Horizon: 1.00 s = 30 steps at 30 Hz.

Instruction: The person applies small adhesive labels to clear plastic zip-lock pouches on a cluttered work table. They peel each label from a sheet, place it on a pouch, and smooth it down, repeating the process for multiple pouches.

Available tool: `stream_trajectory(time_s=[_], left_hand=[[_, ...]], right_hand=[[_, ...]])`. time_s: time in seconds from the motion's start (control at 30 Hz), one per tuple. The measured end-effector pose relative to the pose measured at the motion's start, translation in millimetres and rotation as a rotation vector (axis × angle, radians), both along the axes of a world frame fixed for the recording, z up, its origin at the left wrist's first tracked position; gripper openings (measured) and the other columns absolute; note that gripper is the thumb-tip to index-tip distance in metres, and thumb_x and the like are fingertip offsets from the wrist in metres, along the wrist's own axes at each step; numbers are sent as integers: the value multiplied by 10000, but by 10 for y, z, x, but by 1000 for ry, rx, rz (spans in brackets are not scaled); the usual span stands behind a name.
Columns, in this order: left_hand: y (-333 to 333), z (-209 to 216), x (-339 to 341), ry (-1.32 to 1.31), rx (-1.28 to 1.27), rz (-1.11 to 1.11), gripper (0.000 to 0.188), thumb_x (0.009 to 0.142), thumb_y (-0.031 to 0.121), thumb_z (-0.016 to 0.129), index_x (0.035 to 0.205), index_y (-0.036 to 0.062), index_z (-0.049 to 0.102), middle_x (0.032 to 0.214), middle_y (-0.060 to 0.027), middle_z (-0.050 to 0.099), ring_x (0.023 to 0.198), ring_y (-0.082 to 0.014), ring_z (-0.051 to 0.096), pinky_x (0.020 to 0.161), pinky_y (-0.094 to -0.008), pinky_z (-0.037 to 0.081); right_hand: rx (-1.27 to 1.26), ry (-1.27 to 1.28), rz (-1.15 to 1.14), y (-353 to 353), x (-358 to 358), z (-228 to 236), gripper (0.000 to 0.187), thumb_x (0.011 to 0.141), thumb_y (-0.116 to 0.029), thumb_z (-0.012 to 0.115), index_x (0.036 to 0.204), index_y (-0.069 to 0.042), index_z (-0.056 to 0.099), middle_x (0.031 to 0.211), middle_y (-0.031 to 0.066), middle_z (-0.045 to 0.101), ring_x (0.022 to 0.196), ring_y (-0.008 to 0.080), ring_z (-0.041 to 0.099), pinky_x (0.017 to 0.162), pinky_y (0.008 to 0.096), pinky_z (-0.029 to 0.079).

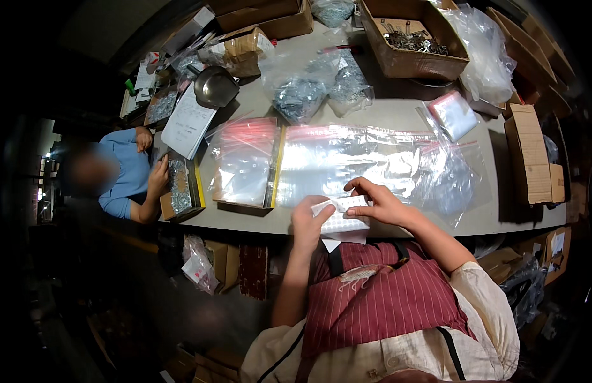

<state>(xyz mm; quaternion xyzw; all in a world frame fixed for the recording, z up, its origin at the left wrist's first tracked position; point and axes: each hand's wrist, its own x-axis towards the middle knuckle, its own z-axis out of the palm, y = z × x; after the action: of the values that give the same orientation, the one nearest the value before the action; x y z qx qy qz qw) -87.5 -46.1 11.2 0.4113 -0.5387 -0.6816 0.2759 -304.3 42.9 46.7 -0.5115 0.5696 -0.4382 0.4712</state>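
A white sheet of small round stickers (342,221) is held at the table's near edge, in front of my body. My left hand (307,220) grips its left side, the thumb lying across the front. On the right side, my right hand (384,205) has its thumb on the sheet, with the index finger curled above its top edge; the other fingers are partly hidden. White paper hangs below the sheet. Clear zip bags with red strips (353,153) lie flat just beyond my hands. To their left, more such bags fill a shallow open box (272,204).
At the left, a person in a blue shirt (127,167) reaches to a box of small metal parts (179,188). Farther back are a metal scoop (216,87), bagged hardware (300,96) and a carton of metal pieces (411,64). A cardboard box (527,156) stands right.
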Motion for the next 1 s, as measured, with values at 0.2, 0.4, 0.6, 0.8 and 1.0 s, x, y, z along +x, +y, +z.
stream_trajectory(time_s=[0.2,0.4,0.6,0.8,1.0], left_hand=[[46,150,-8,-68,-37,-29,192,881,106,760,976,-50,700,864,-79,709,764,-122,645,689,-262,513],[45,322,-17,16,145,1,189,885,109,764,968,-49,703,853,-65,709,743,-113,647,670,-263,514],[101,219,-26,84,80,-2,178,894,95,739,1004,-39,699,882,-69,715,826,-124,658,740,-272,518],[102,212,-1,-230,-316,-21,131,862,83,730,956,-8,719,840,-9,700,786,-69,593,725,-248,490],[98,179,-8,-269,-302,-44,128,858,79,731,949,-11,720,835,-14,702,791,-67,593,725,-247,490]], right_hand=[[187,-185,-31,76,-18,-53,329,874,-222,760,1109,-21,648,1025,99,686,962,177,629,845,334,502],[204,-229,-56,112,2,39,251,909,-209,728,1058,-10,690,947,68,702,840,147,621,747,327,507],[-54,-21,-69,118,49,-56,228,953,-194,711,1047,4,649,812,22,634,659,91,567,565,272,441],[-366,664,84,18,-22,69,397,743,-15,676,1122,-30,560,1037,191,579,1000,403,581,817,439,496],[-335,755,108,31,134,-16,396,660,12,689,1022,-37,538,959,158,557,942,369,585,790,445,502]])
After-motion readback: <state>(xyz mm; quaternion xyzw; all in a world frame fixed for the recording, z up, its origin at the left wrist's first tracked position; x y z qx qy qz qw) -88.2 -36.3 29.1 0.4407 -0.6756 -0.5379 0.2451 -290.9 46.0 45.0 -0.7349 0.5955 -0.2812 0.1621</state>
